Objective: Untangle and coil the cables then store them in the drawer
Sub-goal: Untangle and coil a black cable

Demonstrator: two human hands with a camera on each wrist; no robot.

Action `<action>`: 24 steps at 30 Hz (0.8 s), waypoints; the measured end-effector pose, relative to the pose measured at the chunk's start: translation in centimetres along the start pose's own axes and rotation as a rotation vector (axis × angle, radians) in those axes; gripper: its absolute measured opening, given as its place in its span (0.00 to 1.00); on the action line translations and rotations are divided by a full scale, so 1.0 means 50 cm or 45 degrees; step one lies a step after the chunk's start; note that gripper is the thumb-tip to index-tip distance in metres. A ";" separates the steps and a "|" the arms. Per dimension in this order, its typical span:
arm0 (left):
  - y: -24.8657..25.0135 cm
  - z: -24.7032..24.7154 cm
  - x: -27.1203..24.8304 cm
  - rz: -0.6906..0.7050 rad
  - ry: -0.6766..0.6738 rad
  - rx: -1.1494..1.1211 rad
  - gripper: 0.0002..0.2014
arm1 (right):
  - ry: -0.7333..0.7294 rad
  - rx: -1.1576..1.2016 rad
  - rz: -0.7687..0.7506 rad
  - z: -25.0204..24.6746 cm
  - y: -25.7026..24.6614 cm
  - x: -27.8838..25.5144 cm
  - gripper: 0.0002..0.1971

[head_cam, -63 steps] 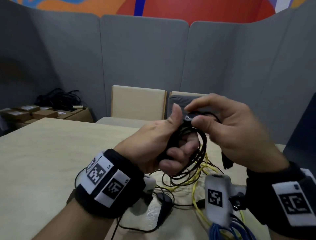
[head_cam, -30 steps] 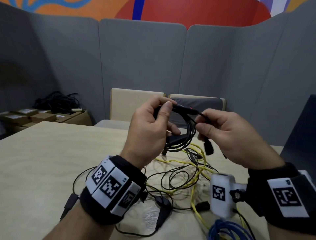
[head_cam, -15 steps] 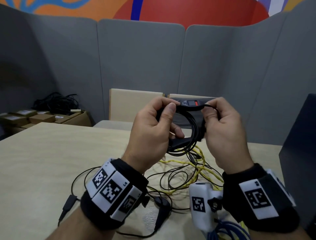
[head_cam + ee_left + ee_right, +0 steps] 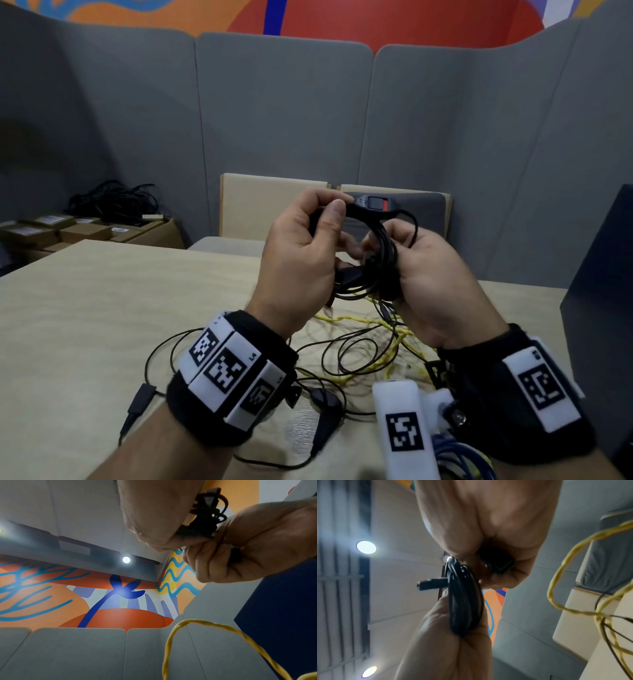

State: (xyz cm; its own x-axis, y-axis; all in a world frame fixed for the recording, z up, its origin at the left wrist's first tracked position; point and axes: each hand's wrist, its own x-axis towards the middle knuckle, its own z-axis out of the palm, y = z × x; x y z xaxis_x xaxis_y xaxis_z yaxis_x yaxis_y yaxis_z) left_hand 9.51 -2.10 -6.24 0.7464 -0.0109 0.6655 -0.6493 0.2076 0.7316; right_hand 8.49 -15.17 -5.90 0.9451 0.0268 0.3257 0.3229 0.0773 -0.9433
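- Coiling was in hand: the left hand [image 4: 301, 253] and right hand [image 4: 435, 284] both gripped the black cable [image 4: 380, 263].
- Next, judging by the loops, its end needed tucking before the drawer, unseen.

An office meeting nook: grey acoustic partitions [image 4: 284, 113], a pale table [image 4: 85, 308], and a colourful wall mural [image 4: 376, 17].

The coil [image 4: 376, 260] is black, its inline box [image 4: 375, 205] marked red. Yellow cable [image 4: 394, 346] and blue cable [image 4: 459, 459] lie on the pale wood table [image 4: 85, 308]. Grey panels [image 4: 284, 109] back it.
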 end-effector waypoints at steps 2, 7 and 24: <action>0.001 -0.004 0.001 0.002 0.024 0.001 0.07 | -0.046 -0.025 0.020 0.007 0.006 -0.001 0.14; 0.009 -0.012 0.004 0.044 0.080 0.063 0.08 | 0.064 -0.288 -0.178 -0.006 0.002 0.005 0.09; -0.006 -0.032 0.019 0.002 0.266 0.123 0.09 | -0.126 -0.687 -0.756 0.012 -0.041 -0.029 0.06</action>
State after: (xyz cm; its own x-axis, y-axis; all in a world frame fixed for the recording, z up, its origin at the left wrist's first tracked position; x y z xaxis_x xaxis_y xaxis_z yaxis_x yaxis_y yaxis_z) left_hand 10.63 -0.61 -6.07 0.7530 0.1945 0.6286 -0.6537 0.1125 0.7483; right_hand 6.43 -14.75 -4.42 0.6075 0.2226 0.7625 0.7733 -0.3850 -0.5037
